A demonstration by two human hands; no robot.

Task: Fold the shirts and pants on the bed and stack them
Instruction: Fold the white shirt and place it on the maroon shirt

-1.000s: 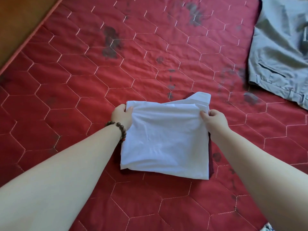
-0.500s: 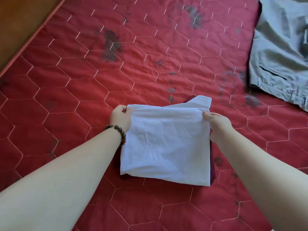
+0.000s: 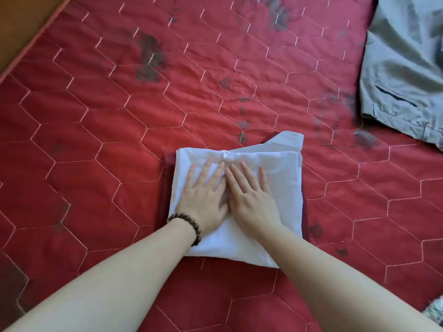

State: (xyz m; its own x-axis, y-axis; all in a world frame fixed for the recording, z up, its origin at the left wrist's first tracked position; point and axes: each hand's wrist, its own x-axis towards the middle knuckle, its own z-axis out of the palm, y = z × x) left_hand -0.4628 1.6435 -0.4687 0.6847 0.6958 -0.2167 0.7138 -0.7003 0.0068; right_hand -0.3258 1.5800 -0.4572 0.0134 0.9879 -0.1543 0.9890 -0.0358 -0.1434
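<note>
A folded white shirt lies on the red quilted bed, its collar corner sticking out at the far right. Under it shows the edge of a dark red folded garment. My left hand, with a bead bracelet at the wrist, presses flat on the shirt's middle, fingers straight. My right hand lies flat beside it, touching it, fingers spread on the cloth. Grey pants lie unfolded at the far right of the bed.
The bed's left edge runs diagonally at the upper left, with brown floor beyond. Dark stains dot the quilt. A small grey patterned thing peeks in at the lower right corner.
Both hands let go of the white shirt's far corners and moved inward onto its middle, now pressing it flat. The shirt has settled onto the dark red garment.
</note>
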